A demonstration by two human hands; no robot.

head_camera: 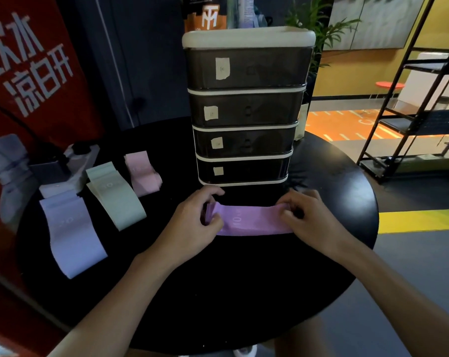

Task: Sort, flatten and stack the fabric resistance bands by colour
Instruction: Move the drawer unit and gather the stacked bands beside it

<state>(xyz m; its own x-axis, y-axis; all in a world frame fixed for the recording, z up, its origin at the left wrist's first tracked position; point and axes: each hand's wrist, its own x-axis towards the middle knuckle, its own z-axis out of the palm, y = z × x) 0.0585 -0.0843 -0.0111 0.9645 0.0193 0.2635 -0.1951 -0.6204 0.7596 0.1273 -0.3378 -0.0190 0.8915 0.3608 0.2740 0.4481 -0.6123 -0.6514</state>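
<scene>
Left hand (pixel 196 219) and right hand (pixel 307 215) pinch purple band (pixel 251 220) near drawer tower (pixel 246 109).

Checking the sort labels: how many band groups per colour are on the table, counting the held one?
Lavender pile: 1
Green pile: 1
Pink pile: 1
Purple band, gripped by left hand and right hand: 1
Total: 4 colour groups. The layers within each pile cannot be told.

Partly burying both ends of purple band (pixel 246 220) under left grip (pixel 195 218) and right grip (pixel 305 217); rendering drawer labels (pixel 222 68) too small for reading.
</scene>
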